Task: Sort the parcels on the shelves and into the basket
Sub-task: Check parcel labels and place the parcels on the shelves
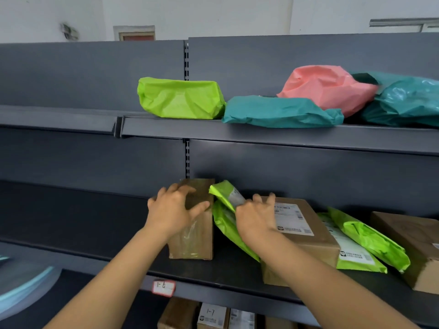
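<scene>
Shelves [261, 135] with boxes [198, 243], probably plastic bags [180, 98]

Shelving [261, 162]: dark grey.
Upright carton [197, 231]: plain brown, glossy clear tape.
Leaning mailer [225, 224]: lime green, white label.
Flat box [306, 231]: brown, white label with black print.
Left bag [180, 98]: lime green.
Middle bag [280, 111]: teal.
Crumpled bag [327, 87]: pink.
Shelf tag [163, 288]: white, red border.

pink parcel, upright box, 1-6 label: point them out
pink parcel [325, 87] head view, middle of its crumpled front
upright box [192, 236] head view, taped front face
1-6 label [163, 287] head view, centre of the tag on the shelf edge
</scene>
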